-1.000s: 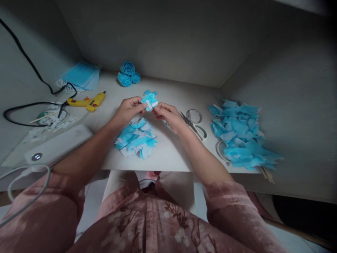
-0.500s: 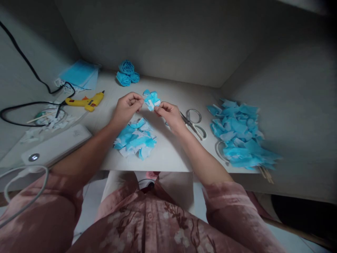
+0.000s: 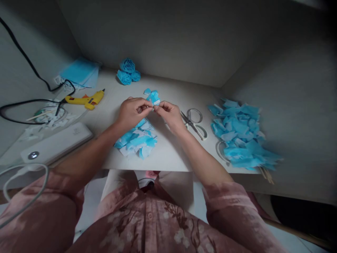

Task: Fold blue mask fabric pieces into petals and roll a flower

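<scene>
My left hand (image 3: 132, 112) and my right hand (image 3: 170, 114) meet above the white table (image 3: 171, 151), fingertips pinched together on a small blue and white fabric piece (image 3: 154, 97). The piece sticks up past my fingers. Just below my hands lies a small heap of blue and white fabric scraps (image 3: 137, 138). Three finished blue fabric roses (image 3: 128, 72) sit at the back of the table.
Scissors (image 3: 195, 123) lie right of my right hand. A large pile of blue scraps (image 3: 240, 131) with thin wooden sticks (image 3: 267, 174) fills the right side. At left are a yellow glue gun (image 3: 85, 100), black cable, stacked blue masks (image 3: 79, 72), a white device (image 3: 56, 142).
My hands have closed in on each other, and both now pinch the fabric piece, which is more bunched up than before.
</scene>
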The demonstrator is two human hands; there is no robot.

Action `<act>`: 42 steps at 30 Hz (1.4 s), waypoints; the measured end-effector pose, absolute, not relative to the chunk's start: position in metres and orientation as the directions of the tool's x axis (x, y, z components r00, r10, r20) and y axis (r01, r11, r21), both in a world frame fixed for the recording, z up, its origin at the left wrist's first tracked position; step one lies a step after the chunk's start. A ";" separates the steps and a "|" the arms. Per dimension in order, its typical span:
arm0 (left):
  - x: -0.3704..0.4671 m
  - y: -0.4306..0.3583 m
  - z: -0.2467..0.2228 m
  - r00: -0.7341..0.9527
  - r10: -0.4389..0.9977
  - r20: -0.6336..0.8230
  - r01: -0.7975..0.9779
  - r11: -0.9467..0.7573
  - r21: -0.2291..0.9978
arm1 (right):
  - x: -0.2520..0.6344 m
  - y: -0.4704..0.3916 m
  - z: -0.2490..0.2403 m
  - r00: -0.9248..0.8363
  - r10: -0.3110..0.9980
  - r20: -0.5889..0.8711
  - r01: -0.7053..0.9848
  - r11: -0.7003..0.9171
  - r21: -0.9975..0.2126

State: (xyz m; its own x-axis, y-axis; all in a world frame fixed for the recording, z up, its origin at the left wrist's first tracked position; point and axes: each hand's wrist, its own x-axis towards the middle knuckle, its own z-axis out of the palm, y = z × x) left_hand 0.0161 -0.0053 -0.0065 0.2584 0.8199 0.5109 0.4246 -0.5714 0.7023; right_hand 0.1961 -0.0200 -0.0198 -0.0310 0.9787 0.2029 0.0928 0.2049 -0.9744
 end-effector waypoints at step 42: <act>0.017 -0.001 -0.018 0.223 0.812 0.540 0.599 -0.551 0.582 | 0.191 -0.025 -0.018 -0.020 0.949 0.314 0.321 0.304 -0.897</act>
